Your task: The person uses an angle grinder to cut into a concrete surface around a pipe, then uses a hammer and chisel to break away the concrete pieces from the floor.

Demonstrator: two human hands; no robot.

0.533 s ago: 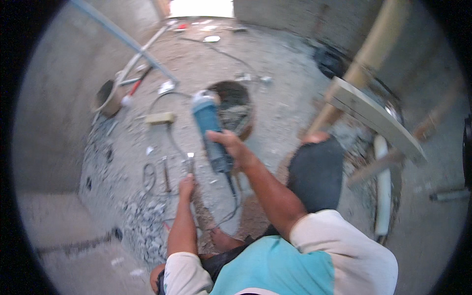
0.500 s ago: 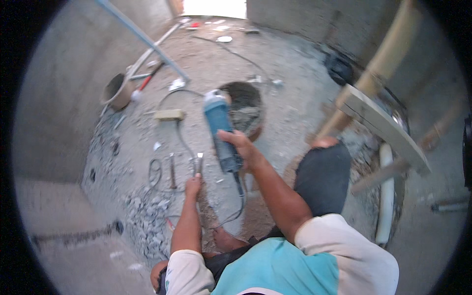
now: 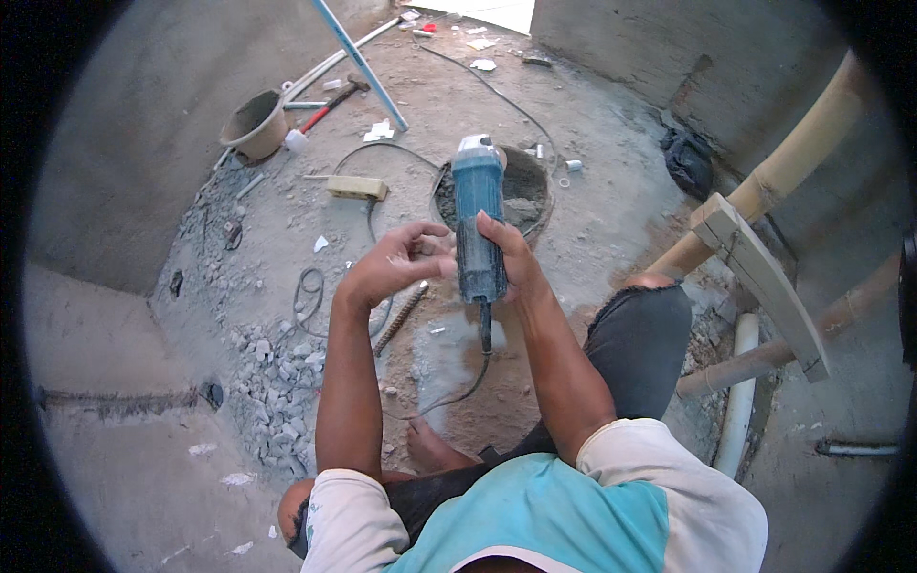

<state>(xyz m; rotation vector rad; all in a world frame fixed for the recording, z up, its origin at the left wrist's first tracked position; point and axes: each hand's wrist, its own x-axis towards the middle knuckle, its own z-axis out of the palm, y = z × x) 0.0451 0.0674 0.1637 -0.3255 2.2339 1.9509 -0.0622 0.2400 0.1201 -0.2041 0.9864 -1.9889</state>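
My right hand (image 3: pixel 508 256) is wrapped round the lower body of a blue angle grinder (image 3: pixel 477 191), its thumb on top. The grinder points away from me, its metal head at the far end, and a dark cord (image 3: pixel 486 329) trails from the near end. Beside the grinder's left side is my left hand (image 3: pixel 396 263), fingers bent and a gap between thumb and index finger. Its fingertips come very close to the casing; whether they touch it I cannot tell. A ribbed metal rod (image 3: pixel 401 318) lies on the floor just below that hand.
Behind the grinder stands a round container of grey mortar (image 3: pixel 525 196). A yellowish power strip (image 3: pixel 357 187), a bucket (image 3: pixel 256 129) and a red-handled hammer (image 3: pixel 330 107) are at left. Rubble (image 3: pixel 277 392) lies lower left. Bamboo poles (image 3: pixel 764 181) and a plank (image 3: pixel 759 286) stand at right.
My left hand has risen from the floor beside the rod to the grinder's left side. The grinder, still in my right hand, has turned more upright in view and shifted right.
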